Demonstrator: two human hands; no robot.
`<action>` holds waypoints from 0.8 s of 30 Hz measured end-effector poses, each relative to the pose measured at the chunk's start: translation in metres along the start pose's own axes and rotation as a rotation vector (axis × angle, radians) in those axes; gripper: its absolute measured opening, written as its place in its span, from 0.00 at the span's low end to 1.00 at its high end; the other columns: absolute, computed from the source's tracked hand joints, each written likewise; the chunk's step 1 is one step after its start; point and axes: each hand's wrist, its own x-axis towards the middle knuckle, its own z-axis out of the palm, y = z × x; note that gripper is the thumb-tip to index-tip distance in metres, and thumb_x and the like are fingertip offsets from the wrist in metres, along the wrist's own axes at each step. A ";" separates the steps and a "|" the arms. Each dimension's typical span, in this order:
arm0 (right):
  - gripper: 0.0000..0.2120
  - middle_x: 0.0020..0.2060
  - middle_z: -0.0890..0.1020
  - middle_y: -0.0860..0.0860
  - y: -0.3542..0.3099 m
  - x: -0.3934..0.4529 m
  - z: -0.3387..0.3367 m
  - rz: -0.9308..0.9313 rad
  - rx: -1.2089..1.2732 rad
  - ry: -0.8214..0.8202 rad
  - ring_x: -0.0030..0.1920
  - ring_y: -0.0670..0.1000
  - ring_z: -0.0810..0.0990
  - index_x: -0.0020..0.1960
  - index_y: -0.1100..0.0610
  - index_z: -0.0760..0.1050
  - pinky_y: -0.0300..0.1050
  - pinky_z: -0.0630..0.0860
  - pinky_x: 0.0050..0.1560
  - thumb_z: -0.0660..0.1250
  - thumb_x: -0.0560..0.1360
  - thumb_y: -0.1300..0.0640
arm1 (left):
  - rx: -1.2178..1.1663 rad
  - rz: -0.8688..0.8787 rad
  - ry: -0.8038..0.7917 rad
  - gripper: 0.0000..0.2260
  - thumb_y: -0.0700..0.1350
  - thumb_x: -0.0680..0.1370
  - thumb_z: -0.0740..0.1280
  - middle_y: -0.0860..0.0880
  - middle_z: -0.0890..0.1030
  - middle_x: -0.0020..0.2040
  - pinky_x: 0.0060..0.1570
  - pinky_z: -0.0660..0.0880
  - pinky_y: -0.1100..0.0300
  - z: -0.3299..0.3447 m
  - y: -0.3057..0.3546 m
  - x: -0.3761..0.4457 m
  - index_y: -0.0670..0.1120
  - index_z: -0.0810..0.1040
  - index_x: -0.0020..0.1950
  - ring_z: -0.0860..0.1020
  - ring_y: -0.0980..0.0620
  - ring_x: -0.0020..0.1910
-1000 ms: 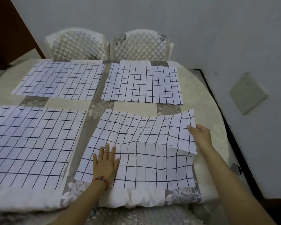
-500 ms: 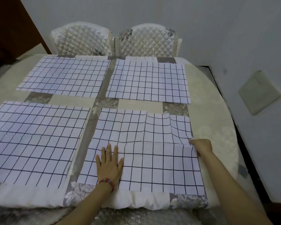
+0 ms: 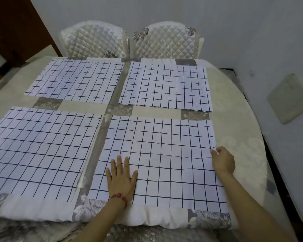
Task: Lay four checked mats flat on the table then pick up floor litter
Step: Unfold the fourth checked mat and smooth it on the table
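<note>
Four white mats with dark checks lie on the table [image 3: 238, 133]: far left mat [image 3: 77, 81], far right mat [image 3: 166, 88], near left mat [image 3: 37, 151] and near right mat [image 3: 161, 154]. My left hand [image 3: 121, 179], with a red bead bracelet at the wrist, presses flat with spread fingers on the near right mat's lower left part. At that mat's right edge my right hand [image 3: 223, 160] has its fingers curled, pinching the cloth. The near right mat lies almost flat with slight ripples.
Two quilted white chairs [image 3: 94, 41] [image 3: 166, 41] stand at the table's far side. A grey wall runs along the right, with a pale square plate [image 3: 287, 98] on it. A dark wooden door [image 3: 16, 32] is at the far left. No floor litter shows.
My right hand pulled the near right mat's folded-over right part down and outward, so the mat now lies spread flat. My left hand stayed pressed on the mat.
</note>
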 end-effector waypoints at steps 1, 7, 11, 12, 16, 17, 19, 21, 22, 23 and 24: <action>0.13 0.51 0.81 0.62 0.000 -0.001 0.000 -0.008 -0.014 0.004 0.47 0.62 0.79 0.56 0.63 0.75 0.43 0.68 0.41 0.62 0.78 0.54 | -0.001 -0.002 0.002 0.43 0.70 0.59 0.18 0.52 0.33 0.72 0.73 0.35 0.47 0.000 0.000 0.000 0.53 0.32 0.70 0.36 0.48 0.75; 0.20 0.56 0.76 0.65 0.002 -0.016 0.003 -0.114 -0.209 0.191 0.58 0.64 0.72 0.62 0.64 0.69 0.56 0.67 0.55 0.64 0.76 0.52 | 0.030 -0.010 0.009 0.42 0.69 0.59 0.16 0.51 0.31 0.71 0.73 0.34 0.47 0.001 -0.001 -0.001 0.53 0.30 0.69 0.31 0.51 0.70; 0.20 0.66 0.71 0.61 -0.020 -0.040 0.019 -0.386 -0.169 0.167 0.70 0.61 0.65 0.66 0.62 0.69 0.57 0.58 0.68 0.62 0.77 0.54 | 0.022 0.012 0.022 0.40 0.70 0.63 0.21 0.50 0.31 0.72 0.71 0.32 0.46 0.000 0.001 0.001 0.52 0.31 0.71 0.30 0.49 0.71; 0.20 0.68 0.70 0.59 -0.028 -0.049 0.027 -0.515 -0.190 0.110 0.72 0.59 0.64 0.67 0.61 0.69 0.54 0.55 0.70 0.61 0.77 0.54 | 0.027 0.035 0.030 0.38 0.70 0.66 0.25 0.50 0.33 0.73 0.71 0.32 0.45 -0.001 0.005 0.003 0.52 0.33 0.72 0.31 0.48 0.72; 0.23 0.75 0.61 0.52 -0.048 -0.078 0.060 -0.852 -0.302 -0.157 0.76 0.53 0.54 0.72 0.53 0.62 0.49 0.44 0.74 0.55 0.79 0.49 | 0.037 0.150 0.056 0.30 0.61 0.75 0.40 0.48 0.46 0.78 0.71 0.35 0.44 -0.006 0.028 0.016 0.52 0.47 0.75 0.43 0.44 0.77; 0.24 0.76 0.56 0.50 -0.047 -0.081 0.068 -0.867 -0.350 -0.216 0.77 0.52 0.50 0.74 0.51 0.58 0.49 0.42 0.74 0.52 0.80 0.47 | 0.054 0.174 0.041 0.28 0.61 0.77 0.42 0.49 0.45 0.78 0.72 0.35 0.44 -0.003 0.029 0.019 0.54 0.44 0.75 0.42 0.46 0.77; 0.25 0.77 0.49 0.47 -0.040 -0.081 0.080 -0.844 -0.412 -0.276 0.77 0.49 0.45 0.76 0.49 0.51 0.48 0.38 0.74 0.48 0.80 0.44 | 0.061 0.192 0.014 0.27 0.61 0.78 0.43 0.52 0.40 0.78 0.73 0.34 0.44 0.005 0.025 0.022 0.57 0.35 0.73 0.35 0.50 0.75; 0.26 0.77 0.47 0.47 -0.032 -0.072 0.078 -0.762 -0.398 -0.272 0.77 0.48 0.42 0.76 0.47 0.48 0.47 0.37 0.74 0.46 0.80 0.43 | 0.053 0.182 0.029 0.27 0.65 0.76 0.40 0.54 0.37 0.76 0.73 0.32 0.46 0.009 0.018 0.023 0.59 0.32 0.70 0.31 0.50 0.73; 0.26 0.77 0.47 0.47 -0.027 -0.063 0.073 -0.701 -0.387 -0.248 0.77 0.48 0.42 0.76 0.47 0.47 0.48 0.37 0.75 0.46 0.80 0.43 | 0.052 0.177 0.034 0.28 0.66 0.74 0.38 0.55 0.35 0.75 0.72 0.32 0.46 0.010 0.016 0.023 0.60 0.32 0.70 0.30 0.49 0.73; 0.26 0.77 0.47 0.47 -0.021 -0.053 0.067 -0.628 -0.388 -0.214 0.77 0.49 0.43 0.76 0.47 0.47 0.49 0.38 0.75 0.46 0.80 0.42 | 0.055 0.177 0.034 0.29 0.67 0.72 0.36 0.55 0.34 0.74 0.72 0.31 0.46 0.011 0.016 0.023 0.60 0.32 0.70 0.30 0.48 0.72; 0.27 0.77 0.48 0.48 -0.012 -0.043 0.059 -0.544 -0.402 -0.175 0.77 0.50 0.43 0.76 0.47 0.47 0.50 0.39 0.75 0.47 0.80 0.42 | 0.063 0.180 0.032 0.30 0.68 0.71 0.35 0.55 0.33 0.74 0.72 0.31 0.46 0.012 0.015 0.023 0.60 0.31 0.70 0.29 0.48 0.72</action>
